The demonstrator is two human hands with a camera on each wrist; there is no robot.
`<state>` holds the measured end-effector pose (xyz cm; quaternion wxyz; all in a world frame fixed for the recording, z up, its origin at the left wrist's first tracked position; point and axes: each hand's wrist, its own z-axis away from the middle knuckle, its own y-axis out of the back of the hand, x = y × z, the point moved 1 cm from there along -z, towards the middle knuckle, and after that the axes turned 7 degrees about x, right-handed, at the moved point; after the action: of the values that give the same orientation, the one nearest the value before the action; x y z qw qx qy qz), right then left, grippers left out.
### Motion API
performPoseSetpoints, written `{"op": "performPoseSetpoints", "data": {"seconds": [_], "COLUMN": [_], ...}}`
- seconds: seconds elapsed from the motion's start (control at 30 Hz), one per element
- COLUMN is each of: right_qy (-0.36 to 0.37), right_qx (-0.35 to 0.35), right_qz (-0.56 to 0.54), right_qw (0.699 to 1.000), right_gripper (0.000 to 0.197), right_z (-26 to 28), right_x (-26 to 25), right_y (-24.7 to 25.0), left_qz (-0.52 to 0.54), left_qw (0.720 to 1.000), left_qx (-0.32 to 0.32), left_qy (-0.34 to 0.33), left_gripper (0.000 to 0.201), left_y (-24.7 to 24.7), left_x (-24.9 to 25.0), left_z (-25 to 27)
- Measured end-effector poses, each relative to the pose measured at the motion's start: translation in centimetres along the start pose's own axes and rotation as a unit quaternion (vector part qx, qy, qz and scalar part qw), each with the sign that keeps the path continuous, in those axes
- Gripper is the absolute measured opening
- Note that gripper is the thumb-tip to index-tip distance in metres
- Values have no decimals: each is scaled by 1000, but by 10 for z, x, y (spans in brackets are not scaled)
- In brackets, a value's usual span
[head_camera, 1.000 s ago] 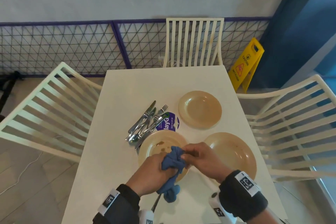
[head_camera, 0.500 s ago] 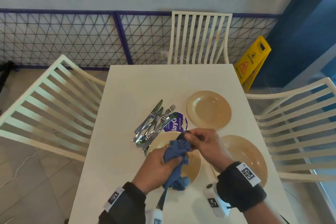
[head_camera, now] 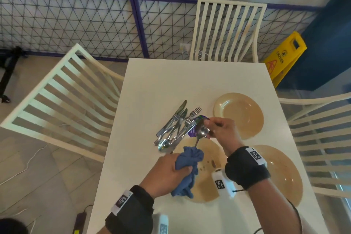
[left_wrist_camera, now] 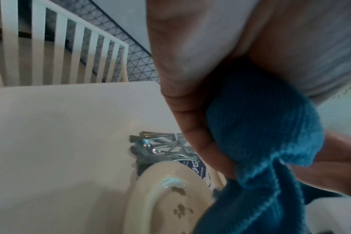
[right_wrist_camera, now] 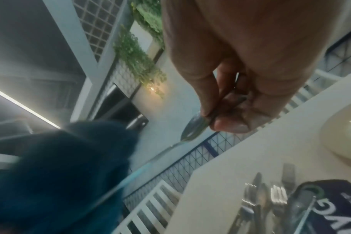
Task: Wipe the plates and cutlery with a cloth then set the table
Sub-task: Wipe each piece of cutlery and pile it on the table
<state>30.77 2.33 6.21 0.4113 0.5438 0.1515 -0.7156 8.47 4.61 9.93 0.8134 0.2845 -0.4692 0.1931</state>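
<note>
My left hand [head_camera: 180, 167] grips a bunched blue cloth [head_camera: 190, 157] above the near cream plate [head_camera: 210, 188], which carries brown spots. My right hand [head_camera: 208, 125] pinches the bowl of a metal spoon [head_camera: 202, 131]; the spoon's handle runs down into the cloth. The right wrist view shows the spoon [right_wrist_camera: 192, 126] between thumb and fingers, with the cloth [right_wrist_camera: 60, 166] blurred at the left. In the left wrist view the cloth [left_wrist_camera: 260, 126] fills my fist. A pile of knives, forks and spoons [head_camera: 176, 125] lies just left of the spoon.
A second plate [head_camera: 239, 115] sits farther back and a third plate [head_camera: 283, 175] at the right on the white table [head_camera: 161, 81]. A purple packet [head_camera: 192, 132] lies under the cutlery. White slatted chairs [head_camera: 62, 89] surround the table. A yellow caution sign [head_camera: 284, 57] stands beyond.
My right hand has moved up and away from the cloth, drawing the spoon's bowl out of it. The left hand keeps its grip on the cloth around the handle.
</note>
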Motion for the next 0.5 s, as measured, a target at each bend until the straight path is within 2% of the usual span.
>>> {"op": "performPoseSetpoints", "data": {"seconds": [0.17,0.23,0.27,0.37,0.5], "right_qy": [-67,-91,-101,-124,-155], "right_qx": [62,82,85,94,83], "right_qz": [6,13,18,42,58], "right_qw": [996,992,991,987,983], "right_gripper": [11,13,16,7,14], "right_z": [-51,-76,-88,-115,-130], "right_x": [23,36,44,60,72], "right_y": [-35,-47,-52,-66,-78], "left_qz": [-54,-39,-35,-49,-42], "left_qw": [996,994,993,990,985], "left_qx": [38,48,55,79,89], "left_qy": [61,85,95,105,142], "left_gripper": [11,9,9,12,14], "left_y": [53,72,82,102,111], "left_x": [-38,-51,-57,-78,-93], "left_z": [-6,-5,-2,3,3]}}
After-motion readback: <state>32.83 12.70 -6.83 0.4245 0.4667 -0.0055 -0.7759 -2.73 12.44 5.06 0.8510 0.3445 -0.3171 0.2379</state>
